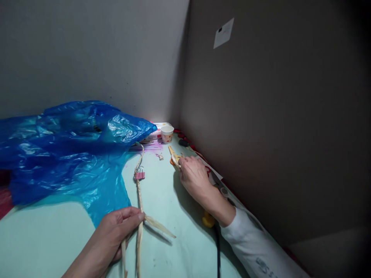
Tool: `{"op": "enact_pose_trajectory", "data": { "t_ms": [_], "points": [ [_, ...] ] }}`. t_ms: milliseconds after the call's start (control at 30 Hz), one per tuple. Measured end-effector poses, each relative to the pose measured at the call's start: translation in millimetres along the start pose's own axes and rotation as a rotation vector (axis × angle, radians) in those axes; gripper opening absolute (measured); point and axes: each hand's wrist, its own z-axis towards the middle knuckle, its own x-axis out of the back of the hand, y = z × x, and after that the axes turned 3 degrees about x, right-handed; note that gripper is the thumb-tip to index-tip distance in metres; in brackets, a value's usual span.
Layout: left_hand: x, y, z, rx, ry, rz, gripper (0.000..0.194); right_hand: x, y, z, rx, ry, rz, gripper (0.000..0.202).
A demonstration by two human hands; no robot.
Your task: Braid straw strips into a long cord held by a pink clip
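Note:
My left hand (123, 227) is closed, thumb and fingertips pinching a thin braid (139, 197) of pale, straw-like strips. One loose strip (159, 225) sticks out to the right of the pinch, and others hang below it. Higher up, a pink binder clip (140, 175) sits on the braid, whose far end runs up to the blue plastic bag. My right hand (194, 175) reaches forward over the table, fingers curled at a yellow-and-orange pointed thing (173, 155). Its kind is unclear, and the fingers partly hide it.
A crumpled blue plastic bag (72, 154) covers the table's left side. A paper cup (167, 134) stands at the back corner by a white box (158, 126). A yellow object (208, 219) and a black cord (218, 251) lie under my right forearm. Walls (261, 116) close the back and right.

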Motion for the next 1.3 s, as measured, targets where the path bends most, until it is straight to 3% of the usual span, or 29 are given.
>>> {"op": "enact_pose_trajectory", "data": {
  "t_ms": [133, 200, 267, 333, 433, 567, 667, 767, 900, 1067, 1167, 1300],
  "points": [
    [0.9, -0.3, 1.0, -0.015, -0.015, 0.028, 0.037, 13.0, 2.5, -3.8, -0.015, 0.008, 0.143, 0.024],
    [0.6, 1.4, -1.4, -0.023, -0.028, 0.022, 0.036, 25.2, 0.6, -8.0, 0.040, -0.095, 0.383, 0.024],
    [0.1, 4.2, -5.7, -0.032, -0.036, 0.017, 0.034, 36.5, -5.0, -14.2, 0.111, -0.278, 0.757, 0.020],
    [-0.7, 7.4, -10.2, -0.049, -0.034, 0.031, 0.030, 43.6, -14.0, -22.6, 0.156, -0.384, 0.936, 0.013],
    [-2.5, 11.1, -13.5, -0.082, -0.040, 0.053, 0.024, 44.4, -28.8, -36.9, 0.286, -0.445, 0.824, 0.006],
    [-2.6, 11.1, -12.4, -0.081, -0.059, 0.066, 0.020, 30.8, -43.4, -46.7, 0.507, -0.577, 0.800, 0.015],
    [0.6, 8.2, -11.0, -0.090, -0.033, 0.098, 0.021, 15.8, -50.8, -44.4, 0.393, -0.408, 0.822, 0.015],
    [3.9, 5.5, -7.9, -0.077, -0.050, 0.120, 0.023, 5.0, -55.3, -41.7, 0.255, -0.229, 0.694, 0.021],
    [4.6, 5.0, -3.7, -0.052, -0.065, 0.072, 0.027, 0.3, -56.9, -43.6, 0.166, -0.247, 0.622, 0.041],
    [4.1, 4.3, -5.0, -0.066, -0.066, 0.081, 0.026, -5.1, -53.4, -41.3, 0.088, -0.255, 0.915, 0.054],
    [4.2, 3.6, -5.5, -0.074, -0.045, 0.103, 0.026, -3.3, -49.8, -38.6, 0.105, -0.291, 0.973, 0.040],
    [1.5, 6.7, -7.6, -0.068, -0.023, 0.060, 0.023, 6.8, -45.2, -40.2, 0.203, -0.485, 0.867, 0.004]
  ]
}}
